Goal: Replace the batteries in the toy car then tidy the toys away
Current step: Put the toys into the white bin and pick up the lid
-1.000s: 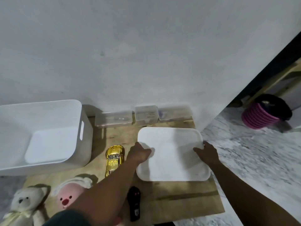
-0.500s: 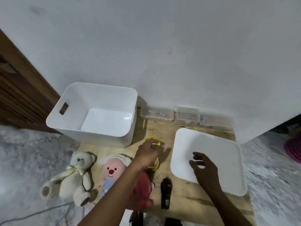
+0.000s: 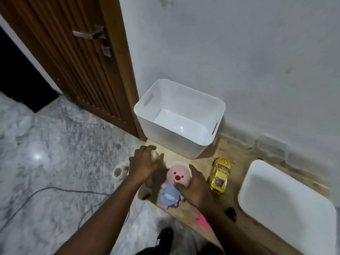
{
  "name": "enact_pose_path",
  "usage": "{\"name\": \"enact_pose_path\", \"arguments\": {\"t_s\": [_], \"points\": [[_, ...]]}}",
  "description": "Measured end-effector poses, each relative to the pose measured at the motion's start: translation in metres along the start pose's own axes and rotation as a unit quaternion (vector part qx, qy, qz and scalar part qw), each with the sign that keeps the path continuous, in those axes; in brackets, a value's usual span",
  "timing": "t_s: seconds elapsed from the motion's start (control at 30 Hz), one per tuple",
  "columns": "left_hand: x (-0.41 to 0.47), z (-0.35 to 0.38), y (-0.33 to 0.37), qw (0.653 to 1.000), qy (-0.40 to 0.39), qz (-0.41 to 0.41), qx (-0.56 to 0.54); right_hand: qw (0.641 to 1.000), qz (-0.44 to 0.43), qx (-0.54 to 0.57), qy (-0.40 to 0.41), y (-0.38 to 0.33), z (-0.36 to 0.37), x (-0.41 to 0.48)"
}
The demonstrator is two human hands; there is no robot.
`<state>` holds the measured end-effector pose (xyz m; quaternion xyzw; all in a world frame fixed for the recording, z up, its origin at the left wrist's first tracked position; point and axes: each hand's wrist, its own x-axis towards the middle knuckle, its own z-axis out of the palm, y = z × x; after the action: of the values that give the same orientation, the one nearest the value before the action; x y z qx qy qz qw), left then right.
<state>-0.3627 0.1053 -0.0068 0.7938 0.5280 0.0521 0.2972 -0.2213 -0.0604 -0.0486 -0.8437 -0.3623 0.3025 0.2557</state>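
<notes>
Yellow toy car [image 3: 219, 174] sits on the wooden board [image 3: 237, 153], just right of the right hand's fingers [image 3: 193, 171], untouched. Right hand [image 3: 196, 188] holds the pink plush [image 3: 177, 174] by the head: thumb pressed in at the chin, fingers curled round the right side of the head. The plush's blue body lies below the thumb, toward the person.

Left hand [image 3: 143, 164] is over the cream teddy bear [image 3: 119, 172], with its fingers [image 3: 147, 149] spread and bent; can't tell if they touch it. The bear is mostly hidden under the palm. One leg pokes out left of the hand onto the marble floor [image 3: 55, 144], another shows under the wrist.

White bin [image 3: 165, 135] stands open-topped just beyond both sets of fingertips, against the wall. White lid [image 3: 287, 203] lies flat on the board, well right of the right hand, with the car between them. A dark object is half hidden behind the right forearm; can't identify it. Blurred clear boxes [image 3: 270, 147] line the wall beyond the lid. Brown slatted door [image 3: 73, 70] is left of the bin. A cable [image 3: 46, 190] runs over the floor left of the left forearm.
</notes>
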Motion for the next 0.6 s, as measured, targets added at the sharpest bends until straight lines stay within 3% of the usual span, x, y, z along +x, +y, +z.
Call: {"name": "enact_pose_path", "arguments": {"t_s": [0.1, 0.23, 0.43, 0.6], "points": [[0.015, 0.002, -0.027, 0.992, -0.061, -0.042, 0.099, 0.998, 0.028, -0.045, -0.029, 0.0, 0.017, 0.015], [0.02, 0.012, -0.05, 0.98, -0.126, -0.048, 0.145, 0.997, 0.053, -0.047, -0.027, -0.008, 0.032, 0.022], [0.019, 0.026, -0.062, 0.986, -0.083, -0.046, 0.137, 0.999, 0.01, -0.027, 0.041, -0.011, 0.047, 0.018], [0.007, 0.014, -0.058, 0.999, 0.016, -0.029, 0.02, 0.991, -0.079, 0.005, 0.109, -0.044, 0.031, 0.003]]}}
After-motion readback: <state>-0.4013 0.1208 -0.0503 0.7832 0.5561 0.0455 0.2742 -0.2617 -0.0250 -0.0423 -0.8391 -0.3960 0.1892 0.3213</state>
